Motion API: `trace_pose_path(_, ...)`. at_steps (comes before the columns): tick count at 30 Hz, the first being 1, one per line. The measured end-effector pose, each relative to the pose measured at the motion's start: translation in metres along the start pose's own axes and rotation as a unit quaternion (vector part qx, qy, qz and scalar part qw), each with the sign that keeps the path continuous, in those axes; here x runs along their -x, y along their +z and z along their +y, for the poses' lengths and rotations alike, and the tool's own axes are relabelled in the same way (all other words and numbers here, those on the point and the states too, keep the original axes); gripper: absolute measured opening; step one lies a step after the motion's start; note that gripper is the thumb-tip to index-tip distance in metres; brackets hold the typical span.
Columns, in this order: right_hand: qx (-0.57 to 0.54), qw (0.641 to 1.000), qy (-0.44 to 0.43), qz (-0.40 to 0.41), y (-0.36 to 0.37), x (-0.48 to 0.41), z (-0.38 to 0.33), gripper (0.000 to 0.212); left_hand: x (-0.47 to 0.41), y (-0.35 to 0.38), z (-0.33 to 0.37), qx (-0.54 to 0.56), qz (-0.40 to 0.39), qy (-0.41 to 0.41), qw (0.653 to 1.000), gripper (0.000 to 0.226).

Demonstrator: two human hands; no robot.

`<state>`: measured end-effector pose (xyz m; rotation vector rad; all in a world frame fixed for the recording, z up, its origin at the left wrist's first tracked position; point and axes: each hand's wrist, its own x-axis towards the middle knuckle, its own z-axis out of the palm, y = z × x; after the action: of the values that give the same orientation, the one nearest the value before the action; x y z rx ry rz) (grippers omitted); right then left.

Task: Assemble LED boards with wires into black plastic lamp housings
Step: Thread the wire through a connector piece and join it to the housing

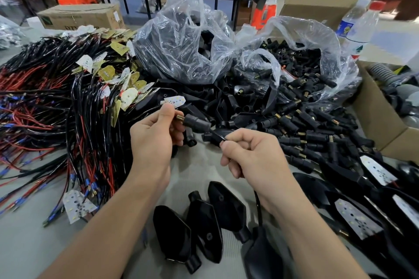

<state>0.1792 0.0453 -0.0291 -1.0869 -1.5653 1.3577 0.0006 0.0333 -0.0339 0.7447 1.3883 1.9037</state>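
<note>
Pinches a black stem (pixel 195 121) near its brass-threaded end between the thumb and curled fingers of the left hand (pixel 154 136), above the middle of the table (pixel 34 244). Pinches, between thumb and forefinger of the right hand (pixel 247 149), a black wire (pixel 217 135) emerging from the stem's other end, with the remaining fingers curled. Shows a white LED board (pixel 173 100) just above the left thumb; cannot tell whether held there or merely behind it. Shows three empty black housings (pixel 205 226) lying side by side between the forearms. Shows a heap (pixel 56 97) of black and red wires with boards at left, two clear bags (pixel 181 45) of black parts behind the hands, and loose stems (pixel 301 124) spilling from the right-hand bag towards a cardboard box (pixel 376 118). Shows lamps (pixel 356 217) with boards fitted at lower right and two bottles (pixel 358 27) at upper right.
</note>
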Motion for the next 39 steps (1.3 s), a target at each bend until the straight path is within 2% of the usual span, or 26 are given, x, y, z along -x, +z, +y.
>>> trace_pose_path(6, 0.082, 0.996, -0.027, 0.019, 0.0, 0.003, 0.002, 0.022, -0.001, 0.0, 0.001, 0.007, -0.058, -0.056, 0.997, 0.034)
trace_pose_path(10, 0.12, 0.99, -0.054, 0.053, 0.005, 0.003, 0.004, 0.026, 0.005, 0.004, -0.001, -0.019, -0.093, -0.052, 0.994, 0.022)
trace_pose_path(12, 0.114, 0.992, -0.043, 0.042, 0.005, 0.003, 0.005, 0.022, 0.006, 0.005, -0.002, -0.021, -0.091, -0.047, 0.995, 0.023)
trace_pose_path(14, 0.091, 0.996, -0.02, 0.007, 0.005, 0.003, 0.003, 0.007, 0.005, 0.003, 0.0, -0.015, -0.093, -0.042, 0.995, 0.028)
trace_pose_path(16, 0.09, 0.996, -0.007, -0.012, 0.007, 0.003, 0.004, 0.021, 0.005, 0.003, 0.001, -0.018, -0.117, -0.042, 0.992, 0.032)
trace_pose_path(18, 0.103, 0.994, -0.037, 0.011, 0.01, 0.002, 0.002, 0.005, 0.008, 0.004, 0.0, -0.025, -0.155, -0.034, 0.987, 0.035)
trace_pose_path(19, 0.112, 0.992, -0.05, 0.011, 0.01, 0.001, 0.002, 0.009, 0.008, 0.005, -0.001, -0.034, -0.162, -0.016, 0.986, 0.035)
trace_pose_path(21, 0.122, 0.992, -0.037, -0.002, 0.008, 0.002, 0.002, 0.026, 0.007, 0.002, -0.003, -0.074, -0.138, 0.045, 0.987, 0.035)
trace_pose_path(23, 0.141, 0.99, -0.018, -0.022, 0.006, 0.003, 0.0, 0.032, 0.002, -0.002, -0.004, -0.105, -0.089, 0.084, 0.987, 0.036)
trace_pose_path(25, 0.161, 0.986, -0.006, -0.042, 0.002, 0.004, -0.002, 0.035, -0.005, -0.005, -0.002, -0.1, -0.036, 0.075, 0.991, 0.039)
trace_pose_path(28, 0.195, 0.977, 0.009, -0.091, -0.006, 0.006, -0.004, 0.037, -0.018, -0.017, 0.006, -0.016, 0.035, 0.027, 0.999, 0.044)
trace_pose_path(32, 0.205, 0.97, 0.01, -0.134, -0.013, 0.007, -0.006, 0.035, -0.028, -0.029, 0.015, 0.064, 0.078, -0.003, 0.995, 0.036)
trace_pose_path(34, 0.213, 0.97, -0.001, -0.122, -0.011, 0.008, -0.009, 0.031, -0.029, -0.03, 0.015, 0.087, 0.094, -0.004, 0.992, 0.033)
trace_pose_path(36, 0.209, 0.975, -0.021, -0.072, -0.008, 0.008, -0.01, 0.026, -0.028, -0.028, 0.019, 0.121, 0.089, -0.015, 0.988, 0.033)
trace_pose_path(37, 0.182, 0.982, -0.026, -0.032, -0.006, 0.007, -0.011, 0.023, -0.026, -0.027, 0.021, 0.135, 0.068, -0.026, 0.988, 0.032)
trace_pose_path(39, 0.053, 0.998, -0.019, 0.04, -0.002, 0.006, -0.012, 0.023, -0.019, -0.02, 0.023, 0.123, -0.011, -0.051, 0.991, 0.031)
